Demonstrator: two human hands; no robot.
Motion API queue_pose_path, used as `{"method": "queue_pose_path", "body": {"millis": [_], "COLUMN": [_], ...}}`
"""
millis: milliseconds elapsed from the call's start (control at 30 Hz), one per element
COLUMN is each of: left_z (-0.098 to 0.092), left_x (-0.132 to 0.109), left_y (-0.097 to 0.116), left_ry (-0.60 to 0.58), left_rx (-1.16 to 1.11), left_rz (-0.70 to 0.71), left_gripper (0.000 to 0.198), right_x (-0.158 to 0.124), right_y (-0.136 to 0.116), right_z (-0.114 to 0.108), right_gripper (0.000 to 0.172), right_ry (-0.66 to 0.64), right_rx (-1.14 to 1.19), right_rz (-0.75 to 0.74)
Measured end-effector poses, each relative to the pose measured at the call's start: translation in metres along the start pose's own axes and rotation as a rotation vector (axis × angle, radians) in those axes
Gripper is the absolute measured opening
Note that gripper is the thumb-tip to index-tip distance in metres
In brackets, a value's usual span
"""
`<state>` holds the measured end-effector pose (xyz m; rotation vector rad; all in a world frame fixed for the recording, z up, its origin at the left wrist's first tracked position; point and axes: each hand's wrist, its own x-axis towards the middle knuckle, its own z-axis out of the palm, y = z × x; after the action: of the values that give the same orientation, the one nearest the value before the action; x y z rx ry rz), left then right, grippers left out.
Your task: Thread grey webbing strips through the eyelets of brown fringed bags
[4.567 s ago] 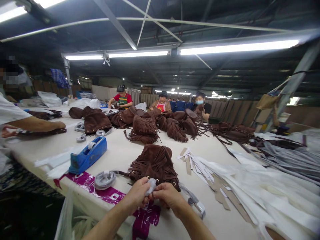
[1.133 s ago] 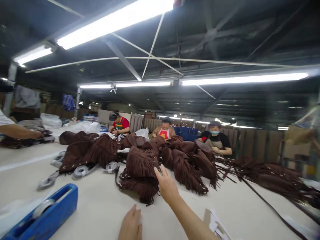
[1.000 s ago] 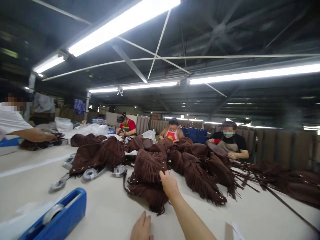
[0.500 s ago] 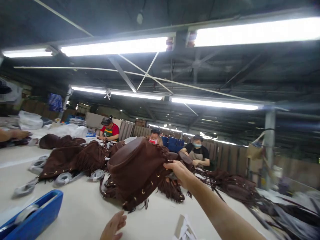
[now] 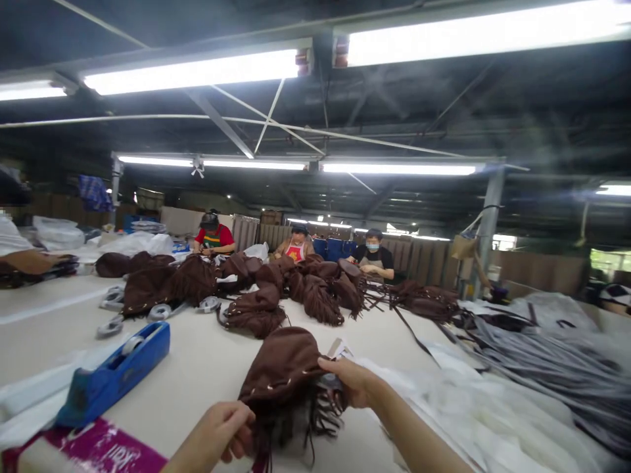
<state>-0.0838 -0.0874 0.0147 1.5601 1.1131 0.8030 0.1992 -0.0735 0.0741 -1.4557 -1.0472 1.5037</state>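
Observation:
A dark brown fringed drawstring bag (image 5: 280,368) with metal eyelets is held low over the near part of the table, its fringe hanging below. My right hand (image 5: 352,381) grips its right edge, thumb on top and fingers underneath. At its lower left edge is my left hand (image 5: 224,430), fingers curled against the bag; part of their hold is hidden. Left of the bag stands a blue tape dispenser (image 5: 118,371) with a roll in it. Small white paper pieces (image 5: 340,348) lie just behind the bag.
More brown bags (image 5: 251,309) are heaped across the white table (image 5: 197,355), with grey coiled straps (image 5: 160,312) beside them. Clear plastic (image 5: 473,407) and grey straps (image 5: 552,368) spread at right. Several people sit at the far side. A magenta printed packet (image 5: 108,450) lies at near left.
The bag has come down and nearer in my right hand. My left hand, open and apart before, has curled at the bag's edge. The view has tilted downward.

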Motion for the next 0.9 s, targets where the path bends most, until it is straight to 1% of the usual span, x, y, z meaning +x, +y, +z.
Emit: {"method": "queue_pose_path", "body": {"millis": [67, 100, 133, 167, 200, 233, 267, 300, 333, 367, 400, 467, 533, 567, 633, 667, 700, 733, 767, 833, 900], "left_z": [0.008, 0.013, 0.018, 0.024, 0.031, 0.037, 0.043, 0.048, 0.052, 0.056, 0.059, 0.064, 0.068, 0.069, 0.072, 0.073, 0.074, 0.074, 0.075, 0.075, 0.076], "left_x": [-0.012, -0.014, -0.014, -0.010, -0.004, 0.004, 0.014, 0.024, 0.034, 0.044, 0.054, 0.070, 0.083, 0.088, 0.096, 0.098, 0.099, 0.099, 0.098, 0.094, 0.091], "left_y": [0.013, 0.021, 0.029, 0.035, 0.041, 0.044, 0.044, 0.043, 0.041, 0.037, 0.033, 0.026, 0.020, 0.017, 0.013, 0.012, 0.011, 0.011, 0.011, 0.013, 0.014], "left_ry": [0.145, 0.210, 0.246, 0.245, 0.205, 0.143, 0.080, 0.028, -0.003, -0.012, 0.005, 0.098, 0.207, 0.245, 0.291, 0.300, 0.305, 0.309, 0.314, 0.313, 0.310], "left_rx": [0.450, 0.601, 0.708, 0.785, 0.848, 0.904, 0.946, 0.970, 0.973, 0.957, 0.923, 0.828, 0.725, 0.675, 0.596, 0.568, 0.547, 0.533, 0.527, 0.534, 0.549], "left_rz": [0.236, 0.360, 0.459, 0.525, 0.560, 0.570, 0.564, 0.552, 0.544, 0.545, 0.548, 0.519, 0.456, 0.430, 0.412, 0.421, 0.437, 0.458, 0.480, 0.522, 0.537], "left_gripper": [0.033, 0.031, 0.032, 0.043, 0.059, 0.074, 0.085, 0.089, 0.088, 0.083, 0.073, 0.051, 0.038, 0.035, 0.031, 0.029, 0.028, 0.027, 0.026, 0.026, 0.027], "right_x": [0.002, 0.002, 0.002, 0.003, 0.003, 0.004, 0.006, 0.008, 0.011, 0.013, 0.015, 0.016, 0.011, 0.008, -0.001, -0.004, -0.006, -0.006, -0.004, 0.007, 0.023], "right_y": [0.020, 0.025, 0.026, 0.024, 0.021, 0.017, 0.013, 0.009, 0.006, 0.004, 0.004, 0.010, 0.024, 0.034, 0.058, 0.070, 0.082, 0.090, 0.096, 0.095, 0.081], "right_z": [-0.002, -0.003, -0.005, -0.007, -0.008, -0.009, -0.009, -0.009, -0.008, -0.007, -0.006, -0.004, 0.000, 0.002, 0.010, 0.016, 0.024, 0.031, 0.039, 0.052, 0.058], "right_gripper": [0.026, 0.025, 0.024, 0.023, 0.023, 0.025, 0.026, 0.027, 0.028, 0.030, 0.032, 0.040, 0.046, 0.047, 0.044, 0.038, 0.033, 0.032, 0.035, 0.042, 0.048], "right_ry": [-0.017, -0.036, -0.062, -0.093, -0.123, -0.143, -0.145, -0.127, -0.089, -0.036, 0.028, 0.169, 0.307, 0.403, 0.620, 0.696, 0.714, 0.672, 0.596, 0.480, 0.467], "right_rx": [-0.021, -0.029, -0.036, -0.046, -0.055, -0.064, -0.067, -0.062, -0.049, -0.029, -0.002, 0.061, 0.114, 0.106, -0.013, -0.114, -0.195, -0.224, -0.181, 0.032, 0.265], "right_rz": [0.033, 0.039, 0.030, 0.020, 0.009, -0.004, -0.025, -0.057, -0.097, -0.141, -0.187, -0.264, -0.310, -0.359, -0.536, -0.651, -0.724, -0.729, -0.686, -0.588, -0.571]}}
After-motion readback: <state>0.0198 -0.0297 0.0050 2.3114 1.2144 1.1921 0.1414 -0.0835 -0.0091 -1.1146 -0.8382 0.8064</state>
